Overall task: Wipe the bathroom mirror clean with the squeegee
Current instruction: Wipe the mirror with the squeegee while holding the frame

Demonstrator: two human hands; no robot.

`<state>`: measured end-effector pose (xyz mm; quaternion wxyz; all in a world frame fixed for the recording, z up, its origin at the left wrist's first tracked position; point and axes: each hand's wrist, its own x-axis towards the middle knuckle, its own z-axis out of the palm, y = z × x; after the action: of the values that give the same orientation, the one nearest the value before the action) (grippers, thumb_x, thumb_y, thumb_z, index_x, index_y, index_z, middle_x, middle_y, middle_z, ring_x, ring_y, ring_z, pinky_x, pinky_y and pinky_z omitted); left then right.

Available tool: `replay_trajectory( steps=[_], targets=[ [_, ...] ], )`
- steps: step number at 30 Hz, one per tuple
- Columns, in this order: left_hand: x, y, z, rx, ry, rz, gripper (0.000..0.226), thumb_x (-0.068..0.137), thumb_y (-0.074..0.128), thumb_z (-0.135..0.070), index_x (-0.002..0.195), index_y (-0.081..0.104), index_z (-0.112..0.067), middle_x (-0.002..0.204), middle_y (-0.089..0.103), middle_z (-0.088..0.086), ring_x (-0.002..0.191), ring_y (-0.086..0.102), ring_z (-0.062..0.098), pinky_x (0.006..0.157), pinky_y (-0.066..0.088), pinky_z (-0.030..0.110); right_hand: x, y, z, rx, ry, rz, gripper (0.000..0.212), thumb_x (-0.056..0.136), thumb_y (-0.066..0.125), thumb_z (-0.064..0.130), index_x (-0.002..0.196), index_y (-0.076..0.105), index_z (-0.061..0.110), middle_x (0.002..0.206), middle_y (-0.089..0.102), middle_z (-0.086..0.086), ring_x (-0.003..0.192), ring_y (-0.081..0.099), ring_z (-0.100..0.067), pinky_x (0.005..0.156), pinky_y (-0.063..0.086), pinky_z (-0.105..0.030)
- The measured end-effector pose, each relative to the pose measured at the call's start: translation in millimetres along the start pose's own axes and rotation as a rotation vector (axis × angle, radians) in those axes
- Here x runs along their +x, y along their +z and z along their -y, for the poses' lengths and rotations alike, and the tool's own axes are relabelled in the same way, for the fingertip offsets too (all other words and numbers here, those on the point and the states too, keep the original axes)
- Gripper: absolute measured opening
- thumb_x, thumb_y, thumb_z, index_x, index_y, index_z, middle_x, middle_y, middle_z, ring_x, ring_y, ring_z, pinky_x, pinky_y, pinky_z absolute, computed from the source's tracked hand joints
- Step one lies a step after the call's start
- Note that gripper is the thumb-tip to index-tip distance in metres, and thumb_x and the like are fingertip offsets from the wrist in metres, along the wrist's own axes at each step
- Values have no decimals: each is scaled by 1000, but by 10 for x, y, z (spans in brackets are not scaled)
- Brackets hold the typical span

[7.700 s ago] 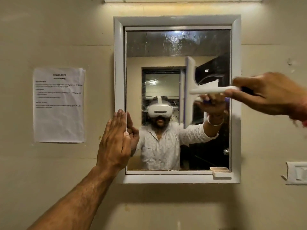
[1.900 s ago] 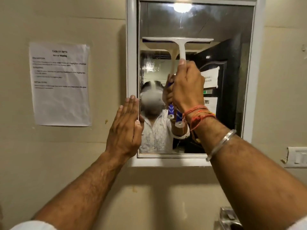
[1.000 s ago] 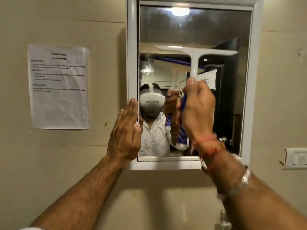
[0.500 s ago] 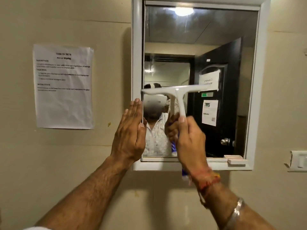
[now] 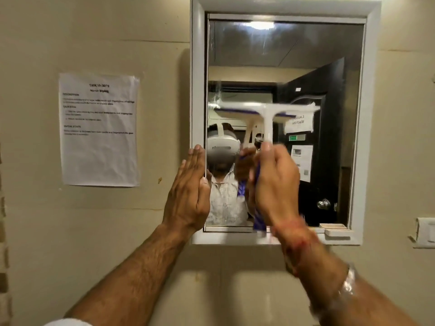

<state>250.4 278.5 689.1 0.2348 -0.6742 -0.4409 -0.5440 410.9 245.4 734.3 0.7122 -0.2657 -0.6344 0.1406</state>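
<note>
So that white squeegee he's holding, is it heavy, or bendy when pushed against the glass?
Probably light: the right hand alone carries the squeegee by its thin handle. The white crossbar looks like rigid plastic and stays straight across the mirror, so likely stiff. The darker strip under the bar may be a softer blade that flexes, though motion blur hides the detail.

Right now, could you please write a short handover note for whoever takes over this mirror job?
Left hand: open, flat against the mirror frame's left edge.
Right hand: closed grip on the squeegee handle, blade horizontal at about mid-height on the mirror.
Done: most of the glass looks clear.
Left: streaks near the upper-left edge; blur hides whether the blade touches.
</note>
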Motion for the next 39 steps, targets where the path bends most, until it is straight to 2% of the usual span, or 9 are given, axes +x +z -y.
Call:
replay_trajectory(
  steps=[6, 13, 16, 19, 22, 29, 32, 35, 39],
  targets=[
    [2, -39, 6, 19, 8, 22, 65, 88, 18, -29, 152, 16, -13, 157, 11, -4, 144, 5, -6, 120, 11, 29, 835, 285, 199, -104, -17, -58, 31, 101, 33, 44, 73, 41, 31, 75, 54, -5, 75, 61, -29, 74, 57, -56],
    [-7, 11, 11, -20, 13, 3, 64, 89, 20, -27, 151, 17, -12, 159, 14, -1, 146, 10, 1, 120, 14, 34, 123, 19, -348, -178, -40, 97, 35, 101, 33, 44, 91, 51, 15, 78, 62, -18, 66, 61, -35, 57, 55, -55],
    [-13, 22, -7, -56, -6, -17, 63, 90, 20, -29, 151, 17, -13, 158, 15, -3, 146, 12, 2, 119, 16, 34, -361, -168, -687, -295, -76, 127, 35, 99, 28, 54, 90, 49, 27, 70, 58, -3, 58, 55, -24, 51, 51, -45],
    [-21, 23, -25, -92, -35, -22, 64, 90, 19, -33, 150, 20, -11, 158, 17, -1, 146, 15, 5, 119, 18, 34, -789, -325, -855, -305, -16, 199, 36, 94, 24, 59, 111, 50, 41, 62, 57, 5, 49, 51, -11, 46, 41, -32],
    [-18, 10, -44, -95, -35, -26, 64, 91, 18, -33, 150, 21, -9, 158, 20, 1, 146, 17, 8, 118, 20, 37, -1132, -417, -977, -302, 61, 245, 44, 88, 20, 64, 87, 46, 29, 51, 48, -2, 40, 41, -13, 43, 27, -28],
    [-18, -28, -34, -65, -12, -20, 62, 91, 19, -28, 150, 24, -8, 158, 22, 4, 146, 18, 11, 117, 22, 41, -1567, -540, -1136, -430, 185, 177, 55, 75, 10, 88, 71, 38, 41, 57, 57, -10, 38, 47, -18, 44, 40, -30],
    [-28, -5, -48, -79, -20, -18, 63, 90, 19, -29, 150, 22, -8, 158, 20, 2, 146, 16, 9, 118, 21, 40, -1306, -521, -844, -317, 153, 121, 51, 84, 24, 75, 73, 45, 30, 54, 52, -16, 38, 44, -17, 43, 38, -36],
    [-35, 25, -63, -86, -32, -22, 64, 90, 18, -31, 150, 22, -9, 158, 20, 3, 146, 16, 9, 119, 19, 37, -684, -419, -470, -167, 31, 56, 36, 99, 34, 48, 71, 47, 30, 53, 44, -2, 45, 38, -6, 42, 34, -30],
    [-32, 18, -25, -47, -25, -16, 65, 90, 19, -31, 150, 24, -8, 158, 21, 4, 146, 17, 10, 118, 20, 38, 206, -135, 28, -58, -52, 22, 36, 103, 34, 38, 71, 44, 26, 67, 48, 0, 58, 43, -8, 49, 40, -24]
  ],
)
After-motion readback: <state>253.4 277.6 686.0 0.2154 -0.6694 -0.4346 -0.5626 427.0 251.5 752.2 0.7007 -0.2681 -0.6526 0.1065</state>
